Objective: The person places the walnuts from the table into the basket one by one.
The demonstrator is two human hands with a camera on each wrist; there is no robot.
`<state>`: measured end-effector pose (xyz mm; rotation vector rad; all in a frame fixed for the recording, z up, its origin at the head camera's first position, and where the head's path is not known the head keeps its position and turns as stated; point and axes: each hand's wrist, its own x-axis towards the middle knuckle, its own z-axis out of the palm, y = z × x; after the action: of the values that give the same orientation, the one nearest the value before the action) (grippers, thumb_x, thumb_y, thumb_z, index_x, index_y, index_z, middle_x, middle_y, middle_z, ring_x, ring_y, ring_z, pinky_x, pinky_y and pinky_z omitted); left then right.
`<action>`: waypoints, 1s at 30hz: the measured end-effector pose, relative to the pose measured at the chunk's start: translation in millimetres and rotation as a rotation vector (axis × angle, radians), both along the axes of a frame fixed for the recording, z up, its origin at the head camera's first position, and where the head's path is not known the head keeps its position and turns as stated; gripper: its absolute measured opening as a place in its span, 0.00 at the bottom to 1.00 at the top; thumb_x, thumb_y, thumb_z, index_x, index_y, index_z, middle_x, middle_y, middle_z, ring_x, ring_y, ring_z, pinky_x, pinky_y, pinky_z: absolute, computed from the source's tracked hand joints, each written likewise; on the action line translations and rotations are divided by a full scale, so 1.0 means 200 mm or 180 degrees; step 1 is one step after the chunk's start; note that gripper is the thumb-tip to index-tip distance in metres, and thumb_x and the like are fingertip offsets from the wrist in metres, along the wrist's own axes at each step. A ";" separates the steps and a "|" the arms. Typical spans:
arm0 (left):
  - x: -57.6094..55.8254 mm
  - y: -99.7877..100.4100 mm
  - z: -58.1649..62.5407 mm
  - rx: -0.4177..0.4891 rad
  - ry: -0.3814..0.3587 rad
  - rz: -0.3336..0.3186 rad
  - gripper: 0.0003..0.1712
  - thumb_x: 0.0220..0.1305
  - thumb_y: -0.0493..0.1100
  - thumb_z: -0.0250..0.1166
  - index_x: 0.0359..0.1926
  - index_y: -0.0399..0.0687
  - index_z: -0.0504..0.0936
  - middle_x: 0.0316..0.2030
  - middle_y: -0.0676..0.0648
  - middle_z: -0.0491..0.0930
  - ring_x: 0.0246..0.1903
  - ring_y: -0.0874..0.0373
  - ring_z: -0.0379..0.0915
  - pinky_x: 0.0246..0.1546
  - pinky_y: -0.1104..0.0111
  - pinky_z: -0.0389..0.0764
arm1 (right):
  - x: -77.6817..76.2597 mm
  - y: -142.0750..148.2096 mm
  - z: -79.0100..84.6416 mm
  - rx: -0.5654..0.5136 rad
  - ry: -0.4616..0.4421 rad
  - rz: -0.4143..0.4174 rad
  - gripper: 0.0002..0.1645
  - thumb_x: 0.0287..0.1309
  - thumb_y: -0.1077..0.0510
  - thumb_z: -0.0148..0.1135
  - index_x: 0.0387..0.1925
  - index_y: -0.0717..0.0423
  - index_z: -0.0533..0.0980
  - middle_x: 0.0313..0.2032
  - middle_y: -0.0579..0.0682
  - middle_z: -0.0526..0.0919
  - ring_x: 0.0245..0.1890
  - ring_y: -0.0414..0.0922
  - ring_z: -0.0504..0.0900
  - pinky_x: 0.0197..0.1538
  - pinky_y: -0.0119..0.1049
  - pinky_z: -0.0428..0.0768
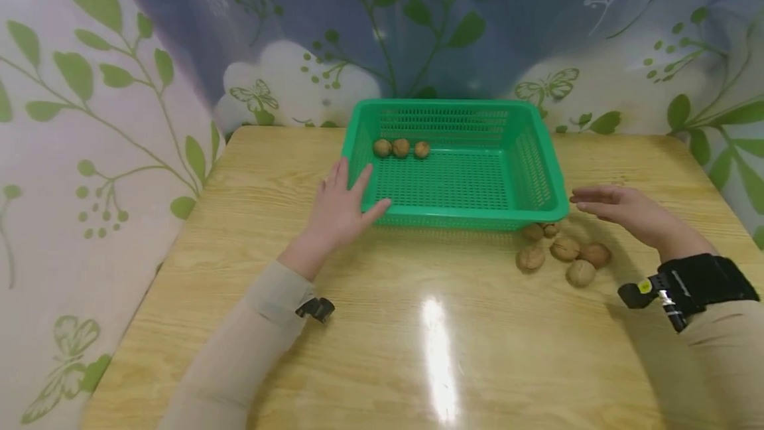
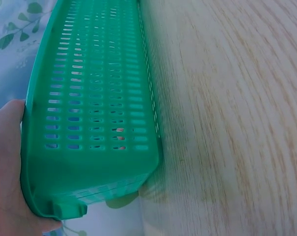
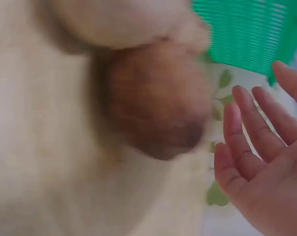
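Observation:
A green plastic basket [image 1: 453, 219] with slotted walls stands toward the back of the table. Three walnuts [image 1: 401, 147] lie inside it along the back left. My left hand [image 1: 339, 210], fingers spread, rests on the rim at the front left corner; in the left wrist view, part of that hand [image 2: 6, 172] touches the rim. Just off the basket's right side, my right hand [image 1: 627, 210] is held with fingers extended and nothing in it. Several walnuts [image 1: 581, 273] sit on the table below that hand, near the front right corner. One brown walnut [image 3: 158, 98] looms large in the right wrist view.
The light wooden table [image 1: 370, 337] carries a bright reflection at its front. A leaf-patterned wall covering [image 1: 286, 52] rises behind the table and along its left side. Small crumbs [image 1: 621, 181] lie beyond the right hand.

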<state>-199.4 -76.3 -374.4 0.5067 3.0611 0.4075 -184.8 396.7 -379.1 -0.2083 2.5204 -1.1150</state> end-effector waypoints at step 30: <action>-0.01 -0.01 0.00 -0.0021 0.0016 -0.0056 0.47 0.62 0.74 0.38 0.74 0.54 0.45 0.70 0.32 0.34 0.70 0.41 0.28 0.64 0.45 0.44 | -0.02 -0.15 -0.15 0.0424 0.0057 0.0178 0.34 0.58 0.45 0.61 0.57 0.67 0.71 0.50 0.64 0.78 0.54 0.63 0.71 0.54 0.57 0.69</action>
<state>-200.8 -79.0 -374.1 0.5348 3.0594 0.3964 -189.7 366.0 -408.2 -0.2522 2.5765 -0.9241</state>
